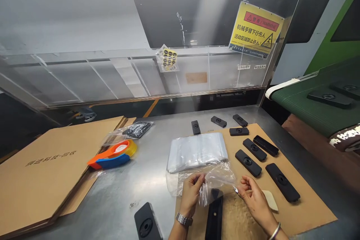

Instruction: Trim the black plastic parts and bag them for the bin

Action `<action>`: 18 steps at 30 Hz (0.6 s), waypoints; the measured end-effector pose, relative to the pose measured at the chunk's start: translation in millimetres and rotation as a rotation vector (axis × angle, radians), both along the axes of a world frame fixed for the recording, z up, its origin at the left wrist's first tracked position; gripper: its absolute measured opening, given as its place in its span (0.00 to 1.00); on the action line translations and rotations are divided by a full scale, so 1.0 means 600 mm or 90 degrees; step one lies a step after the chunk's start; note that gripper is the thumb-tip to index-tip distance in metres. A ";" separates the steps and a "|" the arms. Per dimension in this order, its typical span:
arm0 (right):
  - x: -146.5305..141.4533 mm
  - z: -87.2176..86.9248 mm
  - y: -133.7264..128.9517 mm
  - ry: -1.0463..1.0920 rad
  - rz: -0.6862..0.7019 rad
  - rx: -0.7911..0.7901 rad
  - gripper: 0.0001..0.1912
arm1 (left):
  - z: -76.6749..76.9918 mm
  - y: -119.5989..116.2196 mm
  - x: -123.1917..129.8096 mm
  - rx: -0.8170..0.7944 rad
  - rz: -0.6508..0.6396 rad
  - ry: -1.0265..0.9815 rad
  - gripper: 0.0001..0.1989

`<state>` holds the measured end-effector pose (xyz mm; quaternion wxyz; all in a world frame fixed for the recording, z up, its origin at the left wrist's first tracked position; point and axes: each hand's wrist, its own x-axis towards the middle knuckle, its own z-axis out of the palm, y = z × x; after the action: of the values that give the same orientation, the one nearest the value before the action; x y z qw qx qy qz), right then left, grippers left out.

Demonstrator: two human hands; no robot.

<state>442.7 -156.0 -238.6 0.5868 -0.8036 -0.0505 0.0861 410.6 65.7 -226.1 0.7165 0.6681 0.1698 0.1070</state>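
Observation:
My left hand (193,193), with a metal watch at its wrist, pinches a clear plastic bag (218,176) that is crumpled and stretched to the right. Closed fingers of my right hand (253,195) grip a small shiny tool (236,190) at the bag's right edge; its kind is too small to make out. Whether they also grip the bag I cannot tell. Below the bag lies a long black plastic housing (214,215), its hollow side up and its far end partly behind the film. Just beyond is a stack of clear bags (197,151). A cream-coloured pad (270,200) lies partly behind my right hand.
Several black plastic parts (282,182) lie on the cardboard sheet (306,210) and metal table (123,191). One black part (147,222) is front left. Left are flattened cartons (53,161) and a tape dispenser (114,155). A green conveyor (312,108) runs at right.

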 end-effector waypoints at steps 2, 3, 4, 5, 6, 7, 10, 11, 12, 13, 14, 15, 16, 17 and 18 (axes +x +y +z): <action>-0.002 -0.012 0.018 0.008 0.022 0.019 0.31 | -0.004 -0.001 -0.004 -0.062 0.020 0.002 0.16; -0.003 -0.017 0.027 0.026 0.049 0.034 0.30 | -0.007 -0.001 -0.007 -0.090 0.027 0.007 0.16; -0.002 -0.021 0.036 0.042 0.069 0.049 0.27 | -0.011 -0.002 -0.010 -0.115 0.031 0.013 0.17; -0.001 -0.025 0.043 0.052 0.082 0.060 0.23 | -0.014 -0.003 -0.013 -0.136 0.031 0.020 0.17; 0.001 -0.027 0.048 0.059 0.090 0.067 0.20 | -0.018 -0.003 -0.016 -0.155 0.028 0.026 0.18; 0.002 -0.028 0.051 0.062 0.093 0.071 0.19 | -0.022 -0.003 -0.019 -0.168 0.021 0.031 0.18; 0.009 -0.026 0.045 0.064 0.093 0.086 0.21 | -0.026 -0.004 -0.028 -0.181 -0.011 0.041 0.18; 0.011 -0.023 0.039 0.062 0.088 0.091 0.21 | -0.026 -0.006 -0.030 -0.175 -0.026 0.045 0.18; 0.014 -0.020 0.031 0.061 0.081 0.096 0.22 | -0.025 -0.008 -0.032 -0.166 -0.045 0.050 0.18; 0.016 -0.015 0.021 0.059 0.070 0.101 0.22 | -0.023 -0.011 -0.034 -0.155 -0.069 0.057 0.17; 0.019 -0.010 0.011 0.057 0.056 0.106 0.23 | -0.022 -0.014 -0.036 -0.141 -0.095 0.066 0.17; 0.022 -0.003 0.000 0.053 0.039 0.111 0.24 | -0.021 -0.017 -0.036 -0.127 -0.121 0.077 0.17; 0.024 0.005 -0.011 0.049 0.022 0.113 0.24 | -0.022 -0.019 -0.035 -0.110 -0.137 0.086 0.16; 0.025 0.013 -0.023 0.048 0.009 0.115 0.24 | -0.023 -0.020 -0.032 -0.089 -0.139 0.091 0.14; 0.026 0.020 -0.033 0.051 0.002 0.116 0.24 | -0.026 -0.019 -0.026 -0.064 -0.119 0.088 0.13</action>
<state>458.5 -176.0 -226.3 0.6590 -0.7426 -0.0363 0.1139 395.1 54.5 -241.6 0.7426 0.6500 0.1606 -0.0151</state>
